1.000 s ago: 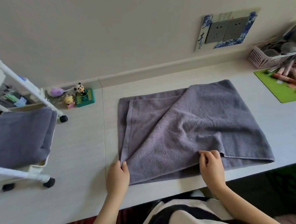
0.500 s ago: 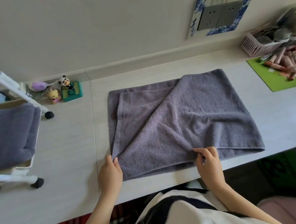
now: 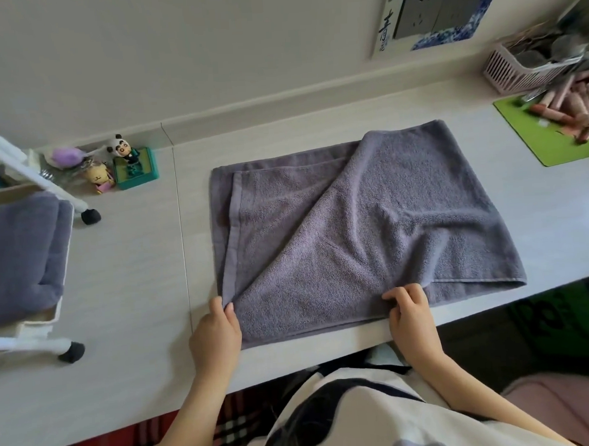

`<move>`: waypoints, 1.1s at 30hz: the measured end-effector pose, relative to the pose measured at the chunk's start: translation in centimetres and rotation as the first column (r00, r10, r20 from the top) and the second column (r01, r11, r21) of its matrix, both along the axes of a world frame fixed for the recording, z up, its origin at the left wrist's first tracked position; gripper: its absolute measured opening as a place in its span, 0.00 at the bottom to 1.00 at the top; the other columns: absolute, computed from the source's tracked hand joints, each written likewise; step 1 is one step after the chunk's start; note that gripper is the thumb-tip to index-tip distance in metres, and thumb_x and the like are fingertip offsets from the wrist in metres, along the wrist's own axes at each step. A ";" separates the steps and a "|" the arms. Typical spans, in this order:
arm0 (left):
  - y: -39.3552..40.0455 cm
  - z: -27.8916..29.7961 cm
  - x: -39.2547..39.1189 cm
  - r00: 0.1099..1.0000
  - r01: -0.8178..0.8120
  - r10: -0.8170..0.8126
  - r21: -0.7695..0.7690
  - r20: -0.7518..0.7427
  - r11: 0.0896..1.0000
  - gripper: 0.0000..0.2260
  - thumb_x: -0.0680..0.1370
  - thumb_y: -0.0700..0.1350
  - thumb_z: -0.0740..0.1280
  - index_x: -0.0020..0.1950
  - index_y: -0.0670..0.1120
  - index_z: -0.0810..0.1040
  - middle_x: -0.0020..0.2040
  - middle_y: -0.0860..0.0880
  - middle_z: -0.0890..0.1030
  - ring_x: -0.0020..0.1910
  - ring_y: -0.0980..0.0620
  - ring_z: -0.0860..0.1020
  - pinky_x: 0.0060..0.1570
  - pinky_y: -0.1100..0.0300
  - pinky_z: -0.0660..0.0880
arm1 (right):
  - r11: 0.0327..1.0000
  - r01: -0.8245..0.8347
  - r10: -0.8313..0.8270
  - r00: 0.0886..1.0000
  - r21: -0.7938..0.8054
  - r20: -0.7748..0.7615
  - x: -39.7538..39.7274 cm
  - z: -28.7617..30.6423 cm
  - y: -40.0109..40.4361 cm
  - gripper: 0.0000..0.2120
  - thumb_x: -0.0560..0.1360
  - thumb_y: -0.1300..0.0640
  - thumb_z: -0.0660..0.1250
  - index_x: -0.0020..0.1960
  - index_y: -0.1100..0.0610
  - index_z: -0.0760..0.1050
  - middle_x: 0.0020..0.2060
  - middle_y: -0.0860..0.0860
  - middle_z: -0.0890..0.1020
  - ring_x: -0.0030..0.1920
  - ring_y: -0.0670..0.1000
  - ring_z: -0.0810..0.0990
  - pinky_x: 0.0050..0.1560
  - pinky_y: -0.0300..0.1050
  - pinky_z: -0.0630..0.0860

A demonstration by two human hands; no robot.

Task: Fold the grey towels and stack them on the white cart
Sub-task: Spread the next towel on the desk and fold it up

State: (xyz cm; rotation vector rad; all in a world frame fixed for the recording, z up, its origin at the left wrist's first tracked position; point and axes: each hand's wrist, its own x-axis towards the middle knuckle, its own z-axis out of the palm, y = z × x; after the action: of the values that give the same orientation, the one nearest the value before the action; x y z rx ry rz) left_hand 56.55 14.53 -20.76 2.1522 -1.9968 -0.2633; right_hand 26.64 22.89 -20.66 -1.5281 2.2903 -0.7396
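A grey towel (image 3: 371, 225) lies on the pale table (image 3: 129, 282), its upper layer folded crookedly over the lower one. My left hand (image 3: 215, 336) pinches the towel's near left corner. My right hand (image 3: 410, 314) grips the front edge of the upper layer near the table's edge. At the far left stands the white cart (image 3: 32, 325), with folded grey towels (image 3: 15, 258) lying on its shelf.
Small figurines and a green box (image 3: 135, 164) sit by the wall behind the cart. A green mat (image 3: 541, 135) with lipsticks and a pink basket (image 3: 524, 67) are at the back right. The table's front edge runs just under my hands.
Both hands keep their hold on the towel's front edge and have barely moved. The view has shifted slightly; the towel lies much as before.
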 end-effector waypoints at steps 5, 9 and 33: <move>0.2 -0.6 0.3 1.000 -0.006 0.005 -0.178 -0.005 0.984 0.14 0.75 0.43 0.63 0.58 0.37 0.73 0.43 0.35 0.78 0.41 0.35 0.78 0.35 0.47 0.75 | 0.999 0.012 -0.020 0.985 -0.050 -0.169 0.1 -0.3 -0.2 0.10 0.67 0.65 0.60 0.45 0.62 0.77 0.42 0.59 0.75 0.41 0.63 0.75 0.44 0.54 0.75; 0.0 0.0 -0.9 0.993 0.109 -0.118 -0.306 -0.013 0.946 0.21 0.75 0.47 0.58 0.66 0.41 0.72 0.60 0.38 0.73 0.56 0.38 0.72 0.54 0.44 0.68 | 0.996 0.083 -0.091 0.940 -0.039 -0.330 0.2 -0.5 0.4 0.19 0.73 0.45 0.57 0.54 0.54 0.78 0.45 0.55 0.76 0.44 0.59 0.73 0.48 0.53 0.71; -2.6 -0.3 -5.1 0.862 0.485 -0.488 0.059 0.133 0.873 0.29 0.74 0.62 0.56 0.73 0.54 0.64 0.74 0.39 0.64 0.72 0.37 0.62 0.65 0.30 0.57 | 0.974 -0.062 0.139 0.923 0.218 -0.359 2.3 -0.7 -5.0 0.27 0.76 0.41 0.51 0.71 0.50 0.67 0.69 0.57 0.70 0.70 0.60 0.66 0.71 0.55 0.52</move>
State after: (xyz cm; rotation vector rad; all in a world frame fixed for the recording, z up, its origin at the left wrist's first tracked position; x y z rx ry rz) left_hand 51.40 11.95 -21.02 1.6779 -2.6154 -0.2049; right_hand 28.99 17.89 -21.37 -1.7940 2.4293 -0.1859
